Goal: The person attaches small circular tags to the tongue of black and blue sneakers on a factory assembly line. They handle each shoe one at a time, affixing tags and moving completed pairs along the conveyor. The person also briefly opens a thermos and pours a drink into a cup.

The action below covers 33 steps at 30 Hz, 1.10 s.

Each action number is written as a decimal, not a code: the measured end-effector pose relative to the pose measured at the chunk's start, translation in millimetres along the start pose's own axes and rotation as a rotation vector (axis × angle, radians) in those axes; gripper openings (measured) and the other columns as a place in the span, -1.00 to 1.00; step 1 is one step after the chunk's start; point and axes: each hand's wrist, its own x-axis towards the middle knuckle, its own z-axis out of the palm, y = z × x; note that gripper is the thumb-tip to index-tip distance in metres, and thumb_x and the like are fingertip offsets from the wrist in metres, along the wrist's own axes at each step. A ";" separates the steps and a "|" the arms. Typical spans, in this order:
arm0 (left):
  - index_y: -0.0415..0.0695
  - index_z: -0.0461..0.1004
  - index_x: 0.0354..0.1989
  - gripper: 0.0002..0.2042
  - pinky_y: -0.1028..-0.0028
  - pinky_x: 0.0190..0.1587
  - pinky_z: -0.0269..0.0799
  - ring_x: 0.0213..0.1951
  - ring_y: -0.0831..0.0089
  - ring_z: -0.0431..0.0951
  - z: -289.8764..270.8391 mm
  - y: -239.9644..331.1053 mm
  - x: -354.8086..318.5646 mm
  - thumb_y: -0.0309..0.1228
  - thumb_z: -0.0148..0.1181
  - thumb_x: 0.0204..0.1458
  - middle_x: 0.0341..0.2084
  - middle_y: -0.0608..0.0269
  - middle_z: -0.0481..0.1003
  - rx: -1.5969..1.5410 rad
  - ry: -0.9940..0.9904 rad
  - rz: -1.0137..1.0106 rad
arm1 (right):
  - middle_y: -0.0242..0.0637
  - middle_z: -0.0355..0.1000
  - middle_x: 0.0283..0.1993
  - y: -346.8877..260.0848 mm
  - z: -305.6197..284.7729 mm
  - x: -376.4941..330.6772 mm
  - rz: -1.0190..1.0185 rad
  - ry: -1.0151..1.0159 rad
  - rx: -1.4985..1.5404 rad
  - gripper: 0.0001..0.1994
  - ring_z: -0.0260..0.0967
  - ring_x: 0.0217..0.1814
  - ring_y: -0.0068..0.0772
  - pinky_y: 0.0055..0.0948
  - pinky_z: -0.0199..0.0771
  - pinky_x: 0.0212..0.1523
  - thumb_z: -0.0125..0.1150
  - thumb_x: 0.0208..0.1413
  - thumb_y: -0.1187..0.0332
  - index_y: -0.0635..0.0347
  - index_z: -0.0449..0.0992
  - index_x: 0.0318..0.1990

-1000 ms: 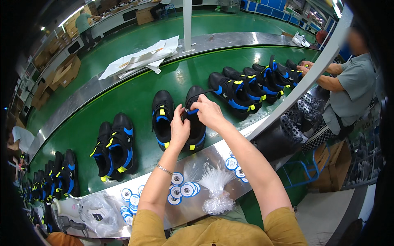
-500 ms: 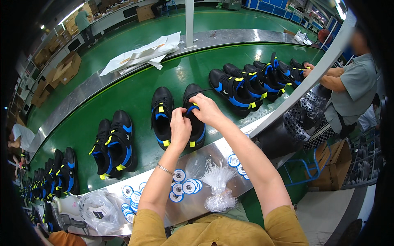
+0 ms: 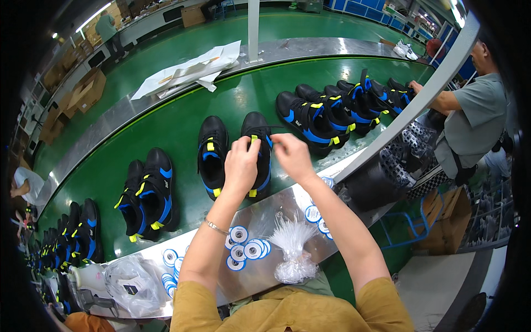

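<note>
Your left hand (image 3: 241, 161) pinches the black shoe (image 3: 256, 120) directly beneath it; whether your curled right hand (image 3: 293, 157) grips anything, I cannot tell. Green worktop (image 3: 235, 99) spreads under that grip, a steel ledge (image 3: 251, 279) bearing round tags (image 3: 254, 250) nearer you, green floor (image 3: 282, 25) beyond.

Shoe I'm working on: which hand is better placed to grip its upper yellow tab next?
Left hand, probably: its fingers are at that tab; the right hand is mostly beside the shoe.
</note>
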 end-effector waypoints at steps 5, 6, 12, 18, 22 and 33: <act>-0.17 0.44 -0.45 -0.94 0.32 -0.33 0.47 -0.25 0.22 0.45 5.4 -3.4 4.5 -0.55 0.13 -0.15 -0.41 0.18 0.40 0.137 -0.010 0.054 | -0.15 0.51 -0.32 21.6 -11.2 -2.1 0.550 -0.063 0.196 -0.70 0.49 -0.32 -0.31 -0.38 0.50 -0.33 0.25 0.08 0.33 0.29 0.48 -0.07; -0.18 0.46 -0.42 -0.91 0.34 -0.34 0.48 -0.25 0.25 0.46 4.1 -5.1 0.9 -0.56 0.13 -0.15 -0.43 0.21 0.42 0.121 0.033 0.050 | -0.18 0.50 -0.30 20.9 -13.3 -1.5 0.687 -0.091 0.308 -0.65 0.48 -0.32 -0.39 -0.41 0.49 -0.36 0.26 0.10 0.29 0.28 0.46 -0.01; -0.23 0.56 -0.30 -0.75 0.34 -0.19 0.52 -0.19 0.21 0.55 -16.5 -5.3 -28.6 -0.72 0.15 -0.20 -0.29 0.17 0.54 0.030 0.287 0.021 | -0.29 0.40 -0.12 -10.2 -19.6 7.3 0.684 -0.150 0.758 -0.42 0.42 -0.17 -0.51 -0.56 0.40 -0.39 0.26 0.16 0.17 0.22 0.23 0.24; -0.23 0.57 -0.27 -0.70 0.32 -0.17 0.52 -0.18 0.16 0.52 -35.4 -4.5 -53.1 -0.75 0.18 -0.25 -0.25 0.13 0.52 0.033 0.376 0.016 | -0.42 0.48 -0.36 -38.2 -3.8 9.5 0.488 -0.280 0.885 -0.85 0.39 -0.39 -0.71 -0.69 0.38 -0.40 0.20 0.20 0.39 0.25 0.56 -0.15; -0.21 0.58 -0.26 -0.67 0.32 -0.18 0.50 -0.16 0.15 0.50 -41.9 -5.9 -63.4 -0.76 0.17 -0.27 -0.23 0.16 0.49 0.015 0.384 -0.011 | -0.40 0.47 -0.33 -44.6 -3.0 5.8 0.528 -0.302 0.897 -0.81 0.39 -0.40 -0.71 -0.71 0.37 -0.45 0.20 0.19 0.40 0.26 0.52 -0.09; -0.27 0.56 -0.27 -0.70 0.32 -0.12 0.45 -0.17 0.16 0.48 -49.3 -13.6 -73.2 -0.79 0.13 -0.23 -0.26 0.11 0.48 -0.048 0.404 -0.029 | -0.41 0.47 -0.41 -66.6 3.4 6.3 0.480 -0.312 0.773 -0.90 0.34 -0.49 -0.73 -0.73 0.30 -0.52 0.21 0.15 0.45 0.27 0.56 -0.22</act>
